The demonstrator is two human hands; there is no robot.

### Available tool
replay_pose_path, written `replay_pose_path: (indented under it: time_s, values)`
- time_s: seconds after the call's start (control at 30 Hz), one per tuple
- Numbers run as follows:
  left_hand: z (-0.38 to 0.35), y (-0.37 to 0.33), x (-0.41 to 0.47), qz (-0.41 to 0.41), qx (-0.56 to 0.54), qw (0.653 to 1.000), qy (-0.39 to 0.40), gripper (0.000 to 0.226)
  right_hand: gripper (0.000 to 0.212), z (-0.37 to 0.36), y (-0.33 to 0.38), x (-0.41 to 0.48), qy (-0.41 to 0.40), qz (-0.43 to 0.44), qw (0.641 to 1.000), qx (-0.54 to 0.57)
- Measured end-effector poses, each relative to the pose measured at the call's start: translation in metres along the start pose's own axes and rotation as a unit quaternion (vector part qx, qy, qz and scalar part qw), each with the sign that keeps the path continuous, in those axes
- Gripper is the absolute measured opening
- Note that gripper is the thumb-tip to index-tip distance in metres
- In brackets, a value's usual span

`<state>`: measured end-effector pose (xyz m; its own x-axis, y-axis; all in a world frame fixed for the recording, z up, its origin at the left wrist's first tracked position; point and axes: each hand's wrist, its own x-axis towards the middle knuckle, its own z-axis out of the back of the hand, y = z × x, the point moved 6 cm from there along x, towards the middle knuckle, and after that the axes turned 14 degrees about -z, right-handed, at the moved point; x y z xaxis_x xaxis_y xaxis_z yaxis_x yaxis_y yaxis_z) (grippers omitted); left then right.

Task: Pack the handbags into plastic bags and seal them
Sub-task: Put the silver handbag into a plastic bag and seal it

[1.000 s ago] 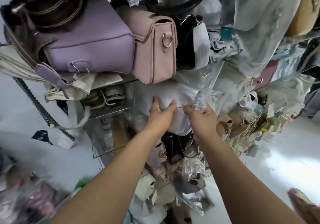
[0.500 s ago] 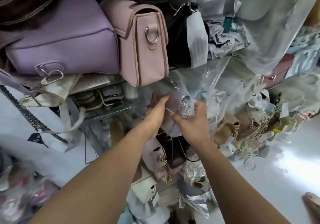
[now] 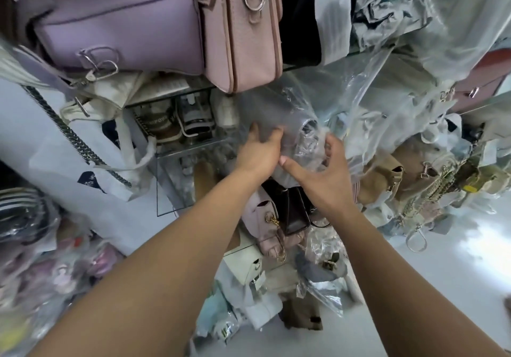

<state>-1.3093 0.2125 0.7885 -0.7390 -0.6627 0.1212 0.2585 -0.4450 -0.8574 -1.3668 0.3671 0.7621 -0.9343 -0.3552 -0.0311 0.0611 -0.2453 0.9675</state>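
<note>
I had one pale grey handbag (image 3: 272, 113), soft and rounded, already inside a clear plastic bag (image 3: 311, 146) of crinkled film, and it lay on its side at the front of the shelf, just under the upright pink handbag (image 3: 243, 38) with the metal ring. My left hand (image 3: 258, 156) rested flat against the bagged side with the fingers fairly straight, steadying it rather than gripping. My right hand (image 3: 325, 179) had its fingers (image 3: 330, 146) curled into the bunched film at the bag's mouth, thumb stretched out toward the other hand. So, as I judged it, the packing of this one was done and the sealing was not: the mouth looked gathered and loose, and I could not see any closed strip or tape on it. A good deal remained beyond that. The boxy lilac handbag (image 3: 119, 27) beside the pink one sat bare, and so did the small dark brown handbag (image 3: 293, 213) on the level below my wrists. Several bags further right and down showed film around them, though whether those were sealed I could not tell.
</note>
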Motion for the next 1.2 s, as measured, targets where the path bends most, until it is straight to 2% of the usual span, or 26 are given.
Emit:
replay_pose_path:
  time_s: [0.07, 0.17, 0.27, 0.37, 0.53, 0.63, 0.77, 0.87, 1.03, 1.2]
  values:
    - [0.016, -0.005, -0.021, -0.057, 0.054, 0.996, -0.032, 0.072, 0.108, 0.005, -0.003, -0.013, 0.008, 0.012, 1.0, -0.018]
    - [0.043, -0.001, -0.069, -0.163, 0.151, 0.972, -0.078, 0.057, 0.089, 0.015, -0.01, -0.039, -0.054, 0.048, 0.995, -0.065]
    - [0.071, 0.032, -0.119, -0.204, 0.224, 0.953, -0.011, 0.043, 0.073, 0.011, -0.013, -0.075, -0.106, 0.1, 0.982, -0.118]
    - [0.114, 0.077, -0.17, -0.207, 0.316, 0.925, 0.033, 0.051, 0.066, -0.023, -0.01, -0.112, -0.052, 0.173, 0.965, -0.189]
    - [0.217, 0.14, -0.263, -0.091, 0.381, 0.92, -0.021, 0.073, 0.076, -0.116, 0.01, -0.194, 0.102, 0.249, 0.913, -0.308]
    - [0.278, 0.17, -0.328, -0.042, 0.379, 0.923, -0.056, 0.076, 0.081, -0.181, 0.022, -0.261, 0.185, 0.258, 0.883, -0.347]
    - [0.35, 0.217, -0.43, 0.03, 0.381, 0.92, -0.085, 0.074, 0.089, -0.268, 0.028, -0.376, 0.284, 0.304, 0.825, -0.383]
    - [0.398, 0.253, -0.501, 0.082, 0.377, 0.915, -0.115, 0.077, 0.091, -0.322, 0.027, -0.455, 0.338, 0.329, 0.792, -0.387]
    - [0.467, 0.291, -0.613, 0.162, 0.406, 0.881, -0.178, 0.072, 0.083, -0.404, 0.016, -0.571, 0.427, 0.348, 0.745, -0.377]
    - [0.515, 0.327, -0.714, 0.252, 0.411, 0.844, -0.233, 0.069, 0.098, -0.466, 0.009, -0.677, 0.511, 0.361, 0.691, -0.362]
